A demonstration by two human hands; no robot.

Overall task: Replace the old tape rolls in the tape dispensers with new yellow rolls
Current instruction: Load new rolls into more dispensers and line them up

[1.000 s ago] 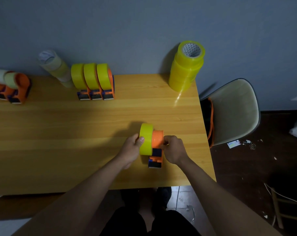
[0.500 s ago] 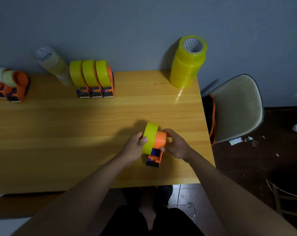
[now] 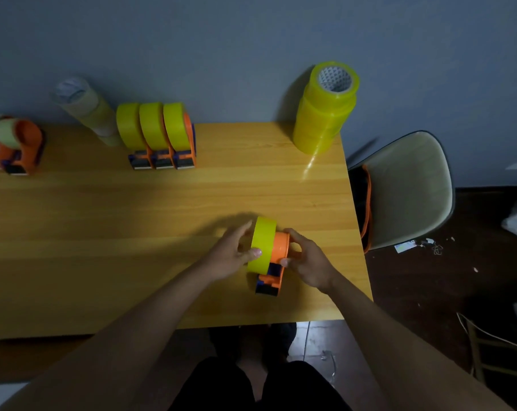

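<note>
An orange tape dispenser [image 3: 276, 262] stands near the table's right front, with a yellow roll [image 3: 262, 244] against its left side. My left hand [image 3: 232, 253] grips the yellow roll, thumb on its rim. My right hand [image 3: 307, 259] holds the dispenser's orange wheel from the right. A stack of new yellow rolls [image 3: 325, 109] stands at the back right corner. Three dispensers with yellow rolls [image 3: 159, 134] line up at the back. Two dispensers with pale old rolls [image 3: 12, 145] sit at the far left.
A leaning stack of pale used rolls [image 3: 85, 109] rests against the grey wall. The wooden table [image 3: 103, 232] ends just right of my hands. A beige chair [image 3: 408, 191] with an orange strap stands beyond that edge. Dark floor with scraps lies to the right.
The dispenser and roll have shifted slightly away from me and tilted. My left fingers have spread wider round the roll. My right hand stays on the orange wheel.
</note>
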